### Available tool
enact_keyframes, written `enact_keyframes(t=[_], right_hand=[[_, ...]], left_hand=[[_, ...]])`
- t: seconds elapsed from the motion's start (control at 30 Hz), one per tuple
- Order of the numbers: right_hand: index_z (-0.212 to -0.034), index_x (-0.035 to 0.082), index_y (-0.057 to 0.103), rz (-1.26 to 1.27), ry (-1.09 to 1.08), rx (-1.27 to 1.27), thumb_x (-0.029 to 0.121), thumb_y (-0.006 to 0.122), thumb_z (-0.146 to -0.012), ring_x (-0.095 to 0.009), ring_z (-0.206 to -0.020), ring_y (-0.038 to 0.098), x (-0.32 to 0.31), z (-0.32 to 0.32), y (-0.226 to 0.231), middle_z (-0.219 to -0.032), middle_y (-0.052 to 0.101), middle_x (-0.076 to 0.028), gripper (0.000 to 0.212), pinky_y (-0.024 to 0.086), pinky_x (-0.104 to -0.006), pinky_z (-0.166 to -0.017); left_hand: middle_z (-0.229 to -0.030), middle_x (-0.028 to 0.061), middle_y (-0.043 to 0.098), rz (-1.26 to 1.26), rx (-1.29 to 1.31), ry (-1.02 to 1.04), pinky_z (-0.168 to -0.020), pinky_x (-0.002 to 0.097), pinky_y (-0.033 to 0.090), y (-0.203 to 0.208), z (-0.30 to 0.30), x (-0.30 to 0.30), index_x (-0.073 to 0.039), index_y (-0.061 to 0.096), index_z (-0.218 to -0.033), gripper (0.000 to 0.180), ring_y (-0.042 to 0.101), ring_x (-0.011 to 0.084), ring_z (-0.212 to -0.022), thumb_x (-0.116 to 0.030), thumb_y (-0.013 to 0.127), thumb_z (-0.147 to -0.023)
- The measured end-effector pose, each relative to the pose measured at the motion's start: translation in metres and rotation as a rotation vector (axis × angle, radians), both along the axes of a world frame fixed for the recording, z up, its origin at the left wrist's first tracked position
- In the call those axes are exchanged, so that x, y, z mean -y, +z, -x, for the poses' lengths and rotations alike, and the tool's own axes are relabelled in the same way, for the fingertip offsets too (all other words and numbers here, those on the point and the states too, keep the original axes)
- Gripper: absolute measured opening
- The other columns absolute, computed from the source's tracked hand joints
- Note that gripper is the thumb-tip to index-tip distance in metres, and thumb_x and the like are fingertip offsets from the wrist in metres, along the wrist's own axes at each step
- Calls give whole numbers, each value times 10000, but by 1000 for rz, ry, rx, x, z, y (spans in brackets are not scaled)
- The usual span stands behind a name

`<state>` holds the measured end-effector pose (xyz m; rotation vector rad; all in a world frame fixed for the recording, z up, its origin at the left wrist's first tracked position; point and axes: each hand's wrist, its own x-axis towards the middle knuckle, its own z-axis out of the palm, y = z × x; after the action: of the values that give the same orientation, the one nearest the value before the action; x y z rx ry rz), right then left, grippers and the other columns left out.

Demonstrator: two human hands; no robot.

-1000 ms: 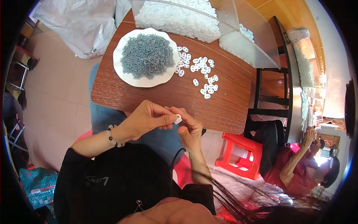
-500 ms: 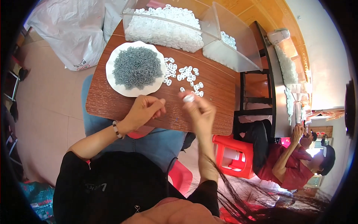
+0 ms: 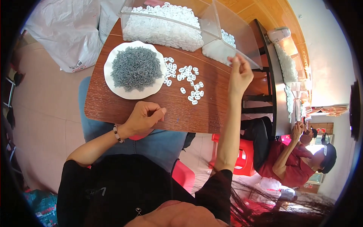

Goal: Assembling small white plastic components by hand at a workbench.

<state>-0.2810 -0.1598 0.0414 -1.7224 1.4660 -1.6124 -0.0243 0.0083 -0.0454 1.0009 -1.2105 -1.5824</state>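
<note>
The left hand [image 3: 146,117], fingers loosely curled, was at the near edge of the bench [image 3: 211,113]; the right hand [image 3: 235,62], thumb and fingertips drawn together, hung near the clear right-hand bin [image 3: 242,38]. Whether either held anything could not be told. White two-holed pieces [image 3: 185,74] lay scattered on the bench between the right hand and a white plate [image 3: 109,81] heaped with grey rods [image 3: 137,69].

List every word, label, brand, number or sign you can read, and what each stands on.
None reads clearly.
White plastic bag: dark and reddish print, too small to read.
Black shirt: pale lettering on the front, too faint to read.
Teal bag: print too blurred to read.
</note>
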Motion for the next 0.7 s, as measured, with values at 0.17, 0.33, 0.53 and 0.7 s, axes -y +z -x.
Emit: enact_keyframes(t=[0.17,0.33,0.53,0.7], right_hand=[[-928,-20,681,-205,56,-328,121,626,-914,-78,-708,605,-39,2,-46,-803,694,-41,152,474,-225,-643],[-853,78,709,-337,86,-593,171,716,-776,-284,-736,593,-56,-14,-63,-753,661,-117,121,488,-387,-695],[-862,75,693,-303,-29,-887,218,736,-769,-309,-862,577,-59,-37,-62,-811,639,-117,176,482,-414,-719],[-844,73,672,-362,7,-853,180,726,-777,-317,-867,571,-54,-39,-67,-821,639,-114,138,479,-418,-727]], left_hand=[[-556,-24,488,55,41,20,-481,237,315,-2,3,0,14,600,-641,314,389,24,-543,-153,597,-907],[-590,-13,545,79,33,4,-474,210,334,-4,3,0,-2,612,-649,293,439,13,-536,-140,601,-907],[-553,2,512,88,52,28,-490,240,332,-1,2,-2,18,622,-658,288,402,36,-543,-145,612,-895],[-566,-2,523,106,47,17,-477,226,328,-6,3,-1,9,628,-660,291,419,27,-530,-151,608,-903]])
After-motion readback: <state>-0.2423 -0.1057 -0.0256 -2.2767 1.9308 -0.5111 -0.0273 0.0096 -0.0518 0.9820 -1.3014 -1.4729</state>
